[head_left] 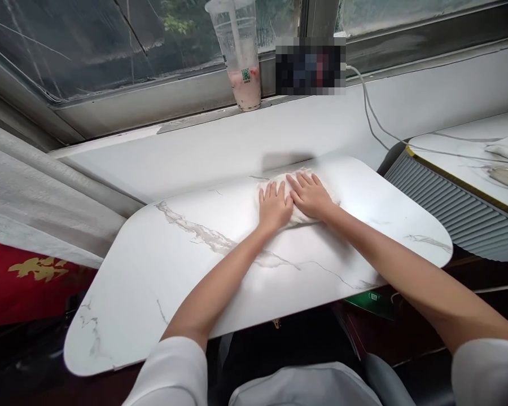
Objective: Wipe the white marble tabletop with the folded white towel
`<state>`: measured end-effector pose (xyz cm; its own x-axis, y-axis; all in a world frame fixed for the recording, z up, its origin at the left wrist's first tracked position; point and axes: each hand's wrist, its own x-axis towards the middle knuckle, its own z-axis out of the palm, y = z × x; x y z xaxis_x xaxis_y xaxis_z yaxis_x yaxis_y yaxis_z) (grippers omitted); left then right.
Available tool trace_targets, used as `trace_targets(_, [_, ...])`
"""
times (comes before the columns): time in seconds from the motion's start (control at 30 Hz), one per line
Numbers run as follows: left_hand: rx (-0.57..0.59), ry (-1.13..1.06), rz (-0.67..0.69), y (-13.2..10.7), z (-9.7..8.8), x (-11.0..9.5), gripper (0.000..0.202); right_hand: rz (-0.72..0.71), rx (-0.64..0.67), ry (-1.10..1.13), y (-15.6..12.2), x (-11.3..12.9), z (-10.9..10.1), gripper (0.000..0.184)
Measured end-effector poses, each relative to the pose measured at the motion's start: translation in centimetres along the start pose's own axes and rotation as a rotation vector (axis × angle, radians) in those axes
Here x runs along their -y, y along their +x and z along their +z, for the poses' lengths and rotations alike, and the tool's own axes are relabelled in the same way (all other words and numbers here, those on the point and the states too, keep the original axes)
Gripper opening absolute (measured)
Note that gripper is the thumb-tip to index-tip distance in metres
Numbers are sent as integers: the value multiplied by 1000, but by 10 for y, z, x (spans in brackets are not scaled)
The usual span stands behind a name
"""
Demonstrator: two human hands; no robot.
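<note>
Both my hands lie flat, side by side, on a white cloth [297,216] at the far middle of a white marble-patterned table [161,270]. My left hand [274,204] presses the cloth's left part with its fingers stretched out. My right hand [310,194] covers the right part, fingers spread and pointing up-left, its edge touching the left hand. Only the cloth's rim shows around the hands.
A plastic cup [241,53] with a straw and a pink drink stands on the window sill [195,141] behind the table. A white cable [375,121] runs from the sill to a second marble table [465,163] at right. A red cloth [25,282] lies at left.
</note>
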<state>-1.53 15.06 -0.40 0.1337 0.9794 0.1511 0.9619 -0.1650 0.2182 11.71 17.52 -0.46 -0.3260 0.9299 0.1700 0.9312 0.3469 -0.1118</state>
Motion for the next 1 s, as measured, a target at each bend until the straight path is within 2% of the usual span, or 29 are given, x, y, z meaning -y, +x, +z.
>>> trace_targets(0.13, [0, -11, 57, -64, -3, -25, 56, -92, -98, -82, -71, 0, -5, 55])
trace_targets(0.27, [13, -14, 166, -118, -6, -48, 56, -44, -109, -168, -140, 3, -12, 54])
trace_targets(0.37, [9, -28, 232, -142, -7, -61, 57, -12, -108, -219, -174, 3, -18, 55])
trace_targets(0.47, [28, -47, 264, -149, -6, -69, 57, -4, -90, -232, -189, 0, -23, 56])
trace_targets(0.57, [53, -59, 276, -141, -4, -72, 58, 8, -49, -227, -184, -6, -26, 57])
trace_targets(0.67, [73, -71, 271, -119, 0, -74, 58, 34, -20, -219, -164, -17, -26, 57])
trace_targets(0.77, [90, -93, 241, -82, 4, -78, 58, 54, -14, -213, -132, -36, -25, 57])
trace_targets(1.0, [90, -123, 181, 21, 19, -84, 59, 33, -9, -177, -37, -97, -15, 58])
